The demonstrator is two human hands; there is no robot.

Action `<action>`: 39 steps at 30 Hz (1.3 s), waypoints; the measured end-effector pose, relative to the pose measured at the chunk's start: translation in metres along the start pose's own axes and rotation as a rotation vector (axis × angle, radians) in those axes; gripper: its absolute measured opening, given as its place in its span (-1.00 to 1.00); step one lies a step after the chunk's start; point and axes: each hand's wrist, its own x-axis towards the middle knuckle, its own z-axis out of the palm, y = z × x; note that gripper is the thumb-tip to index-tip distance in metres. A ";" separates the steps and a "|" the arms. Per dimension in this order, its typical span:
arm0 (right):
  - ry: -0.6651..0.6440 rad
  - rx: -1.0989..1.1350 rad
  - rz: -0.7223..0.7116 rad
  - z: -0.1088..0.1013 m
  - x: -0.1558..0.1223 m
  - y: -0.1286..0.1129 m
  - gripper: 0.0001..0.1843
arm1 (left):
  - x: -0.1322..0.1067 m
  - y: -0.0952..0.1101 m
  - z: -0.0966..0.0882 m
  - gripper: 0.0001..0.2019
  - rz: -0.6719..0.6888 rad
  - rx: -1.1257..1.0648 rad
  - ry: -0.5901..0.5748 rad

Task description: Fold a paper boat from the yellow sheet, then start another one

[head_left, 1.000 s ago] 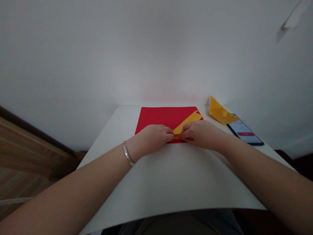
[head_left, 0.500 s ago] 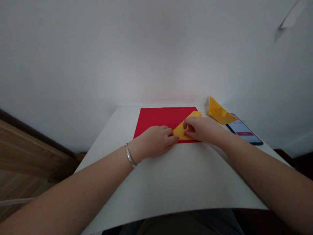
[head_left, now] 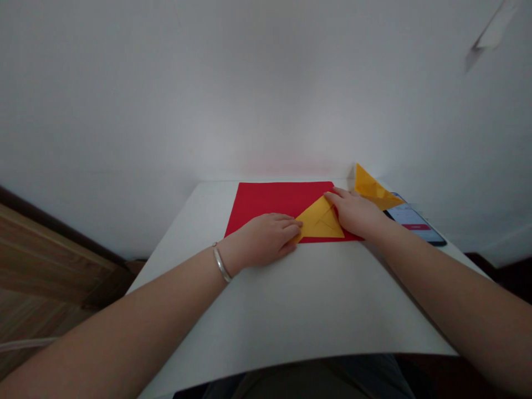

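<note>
A yellow paper [head_left: 320, 221] folded into a flat triangle lies on a red sheet [head_left: 270, 200] on the white table [head_left: 291, 299]. My left hand [head_left: 266, 237], with a silver bangle on its wrist, rests flat with its fingers stretched out, the fingertips pressing the triangle's left corner. My right hand [head_left: 355, 213] lies flat along the triangle's right edge, fingers extended and pressing the paper down.
A second folded yellow paper [head_left: 372, 190] sits at the back right of the table. A phone [head_left: 413, 223] with a lit screen lies beside it near the right edge. A white wall rises just behind the table. Wooden floor shows on the left.
The yellow paper, held as a narrow strip between both hands, has been laid down as a flat triangle. My right hand moved right and flattened on it; my left hand opened flat.
</note>
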 end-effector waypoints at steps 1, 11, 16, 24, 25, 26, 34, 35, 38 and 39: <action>0.016 0.002 -0.026 0.002 0.001 0.002 -0.46 | -0.001 -0.001 0.000 -0.64 -0.012 0.002 0.004; 0.080 0.184 -0.242 0.010 0.010 0.004 -0.52 | -0.006 -0.006 0.009 -0.54 -0.132 0.011 0.004; 0.098 0.270 -0.245 0.006 0.008 -0.001 -0.56 | -0.006 -0.010 0.015 -0.53 -0.206 0.034 0.025; 0.125 0.347 -0.281 0.019 0.013 -0.002 -0.38 | -0.005 -0.011 0.018 -0.52 -0.232 -0.130 0.066; 0.125 0.358 -0.294 0.021 0.014 -0.002 -0.38 | -0.004 -0.011 0.018 -0.50 -0.250 -0.178 0.070; 0.124 0.364 -0.307 0.022 0.014 -0.002 -0.39 | -0.004 -0.011 0.019 -0.49 -0.270 -0.226 0.073; 0.162 0.331 -0.336 0.026 0.013 -0.004 -0.36 | 0.003 -0.015 0.022 -0.59 -0.392 -0.564 0.230; 0.180 0.321 -0.339 0.024 0.012 -0.005 -0.35 | 0.004 -0.015 0.022 -0.56 -0.411 -0.603 0.253; 0.259 0.298 -0.312 0.017 0.008 -0.009 -0.32 | 0.005 -0.014 0.022 -0.53 -0.489 -0.703 0.305; 0.291 0.297 -0.289 0.015 0.007 -0.010 -0.31 | 0.006 -0.013 0.022 -0.53 -0.517 -0.718 0.337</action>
